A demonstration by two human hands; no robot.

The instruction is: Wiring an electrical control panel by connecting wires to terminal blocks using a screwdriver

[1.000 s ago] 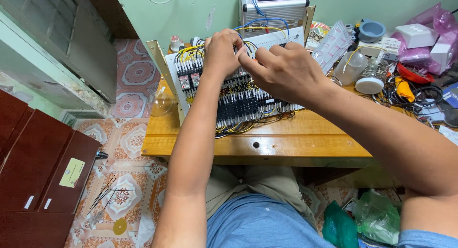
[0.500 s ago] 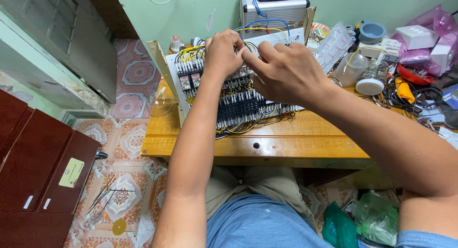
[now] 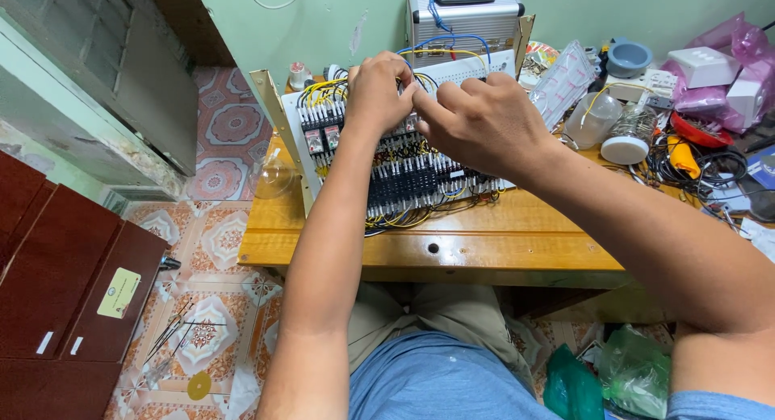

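Observation:
A white electrical panel (image 3: pixel 420 174) with rows of black terminal blocks, relays and yellow, black and blue wires leans tilted on the wooden table (image 3: pixel 452 246). My left hand (image 3: pixel 379 89) rests on the panel's upper middle with its fingers curled over the wiring. My right hand (image 3: pixel 484 121) sits just to its right, fingertips pressed against the left hand's fingers at the same spot on the panel. What the fingertips pinch is hidden. My forearms cross the table's front edge from below.
A silver case (image 3: pixel 464 20) stands behind the panel. Clutter fills the table's right side: a clear jar (image 3: pixel 589 117), a white round lid (image 3: pixel 626 149), cables (image 3: pixel 686 165), pink bags (image 3: pixel 726 65). A brown cabinet (image 3: pixel 56 299) stands on the tiled floor at left. Green bags (image 3: pixel 613 375) lie below.
Both hands stay at the same place on the panel; only the fingers shift slightly. The panel has not moved.

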